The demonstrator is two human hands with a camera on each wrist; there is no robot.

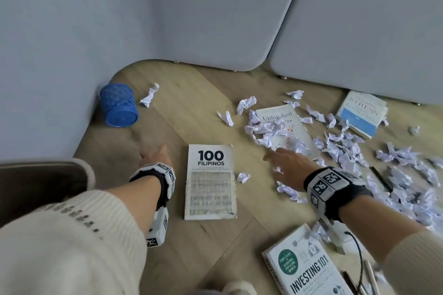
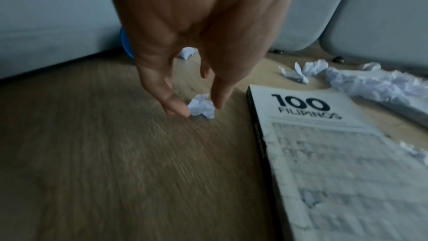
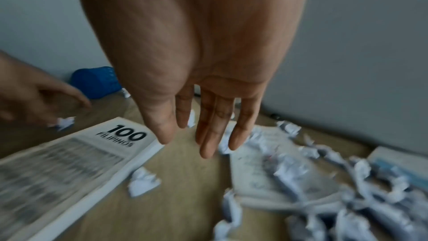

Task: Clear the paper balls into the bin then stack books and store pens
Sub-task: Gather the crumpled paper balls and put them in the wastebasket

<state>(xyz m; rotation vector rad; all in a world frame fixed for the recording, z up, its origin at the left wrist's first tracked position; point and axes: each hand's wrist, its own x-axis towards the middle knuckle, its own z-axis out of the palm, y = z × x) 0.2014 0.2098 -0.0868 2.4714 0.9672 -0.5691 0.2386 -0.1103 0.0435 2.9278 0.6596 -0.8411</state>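
Observation:
My left hand (image 1: 153, 153) reaches to the table left of the "100 Filipinos" book (image 1: 210, 182). Its thumb (image 2: 176, 107) and forefinger pinch a small paper ball (image 2: 201, 107) that lies on the wood. My right hand (image 1: 275, 158) hovers with straight fingers, holding nothing, over the near edge of a heap of paper balls (image 1: 347, 151). The heap partly covers the "Unfinished" book (image 1: 285, 124). A blue-and-white book (image 1: 362, 112) lies at the far right and "Investing 101" (image 1: 304, 268) at the near right. A dark pen (image 1: 381, 178) shows among the paper, with more pens (image 1: 369, 278) at the bottom right.
A blue mesh cup (image 1: 118, 105) lies on its side in the far left corner against grey partition panels (image 1: 215, 19). Loose paper balls (image 1: 149, 97) sit near it and beside the middle book (image 1: 243, 177). A chair (image 1: 43, 187) stands at the left edge. No bin is in view.

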